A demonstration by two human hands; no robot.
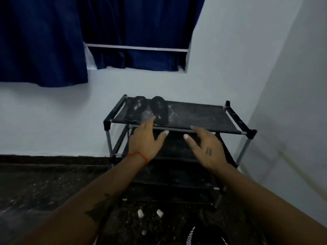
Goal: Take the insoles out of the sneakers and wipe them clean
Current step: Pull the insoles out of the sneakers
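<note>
Both arms stretched fwd, palms down. Left hand (144, 138) w/ fingers spread, empty, tips at near end of two dusty black insoles (146, 110) lying side by side on shoe rack (194, 114) top shelf. Right hand (206, 147) hovers near rack's front rail, fingers loosely spread, holding nothing.

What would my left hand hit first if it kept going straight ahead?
Probably the right-hand dusty black insole on the black shoe rack's top shelf; the left hand's fingertips already overlap its near end, though depth is unclear.

Black insoles (146, 110) dusted white, black rack (203, 119), navy curtain (44, 41)
</note>
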